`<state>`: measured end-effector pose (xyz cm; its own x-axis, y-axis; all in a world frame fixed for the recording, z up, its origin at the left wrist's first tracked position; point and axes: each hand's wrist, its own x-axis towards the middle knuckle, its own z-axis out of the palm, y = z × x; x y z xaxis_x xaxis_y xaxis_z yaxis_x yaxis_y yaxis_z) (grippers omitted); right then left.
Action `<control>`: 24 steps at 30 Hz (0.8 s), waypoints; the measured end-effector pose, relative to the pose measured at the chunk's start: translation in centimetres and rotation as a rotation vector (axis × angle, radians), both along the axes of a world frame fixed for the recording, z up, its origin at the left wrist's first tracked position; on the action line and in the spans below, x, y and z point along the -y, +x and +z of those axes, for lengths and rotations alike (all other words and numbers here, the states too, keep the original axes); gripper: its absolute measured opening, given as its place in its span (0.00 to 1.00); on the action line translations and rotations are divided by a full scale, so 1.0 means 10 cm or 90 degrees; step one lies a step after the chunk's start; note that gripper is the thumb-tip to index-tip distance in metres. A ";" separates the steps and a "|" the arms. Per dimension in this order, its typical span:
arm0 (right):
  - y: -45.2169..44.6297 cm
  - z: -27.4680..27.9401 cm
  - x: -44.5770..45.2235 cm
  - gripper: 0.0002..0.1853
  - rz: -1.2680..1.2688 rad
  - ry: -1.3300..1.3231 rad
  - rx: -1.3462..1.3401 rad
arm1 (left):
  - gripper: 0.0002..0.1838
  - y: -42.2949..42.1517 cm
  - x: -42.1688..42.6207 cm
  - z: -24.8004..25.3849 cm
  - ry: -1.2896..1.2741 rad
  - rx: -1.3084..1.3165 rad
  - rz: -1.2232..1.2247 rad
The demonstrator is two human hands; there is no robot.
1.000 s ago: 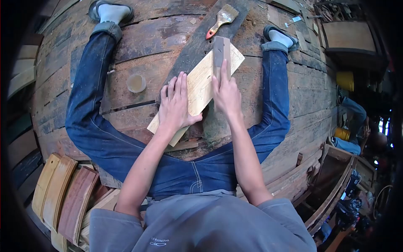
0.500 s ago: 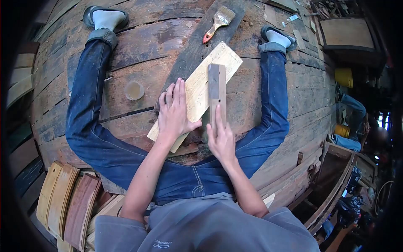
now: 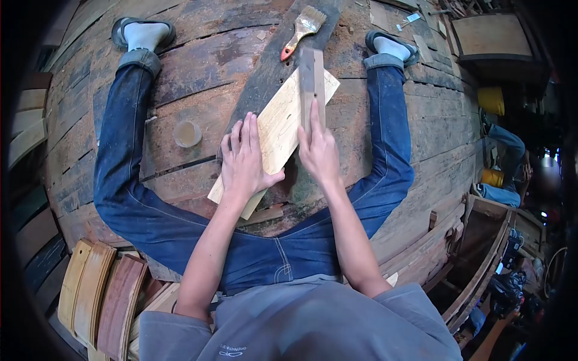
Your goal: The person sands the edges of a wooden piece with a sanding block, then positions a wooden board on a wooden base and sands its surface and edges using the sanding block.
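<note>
A pale wooden board (image 3: 280, 129) lies slantwise on a dark plank (image 3: 260, 84) on the floor. My left hand (image 3: 245, 159) presses flat on the board's near part, fingers stretched out and thumb spread to the side. In my right hand (image 3: 319, 150) is a long wooden block (image 3: 312, 78) with a greyish face and small holes, gripped at its near end with the index finger laid along it. The block reaches over the board's far right part; whether it touches the surface is hard to tell.
A paintbrush (image 3: 304, 30) rests on the dark plank beyond the board. A small cup of cloudy liquid (image 3: 187, 133) stands left. Curved wood pieces (image 3: 90, 289) are stacked at lower left. A wooden crate (image 3: 481, 253), yellow buckets (image 3: 490, 101) and another person's leg (image 3: 506, 141) are at right.
My right hand has pushed the wooden block forward, away from my body, toward the board's far end. My left hand stays on the board. The whole view has shifted slightly.
</note>
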<state>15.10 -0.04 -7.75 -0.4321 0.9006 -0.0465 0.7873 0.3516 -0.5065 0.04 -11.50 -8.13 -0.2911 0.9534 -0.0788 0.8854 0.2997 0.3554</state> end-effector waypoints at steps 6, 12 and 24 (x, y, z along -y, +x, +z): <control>0.35 0.14 0.71 0.41 -0.007 -0.041 0.038 | 0.79 -0.01 -0.01 0.02 0.000 -0.002 -0.006; 0.22 -0.04 0.11 0.41 -0.011 -0.029 0.022 | 0.79 0.00 -0.01 0.04 0.012 0.007 -0.009; 0.40 0.02 0.52 0.42 0.025 0.030 -0.106 | 0.80 0.00 -0.02 0.04 0.009 0.000 -0.008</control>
<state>19.10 -5.24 -7.55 -0.4656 0.8822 0.0706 0.6794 0.4074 -0.6103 0.00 -11.32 -7.69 -0.2784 0.9583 -0.0648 0.8893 0.2827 0.3596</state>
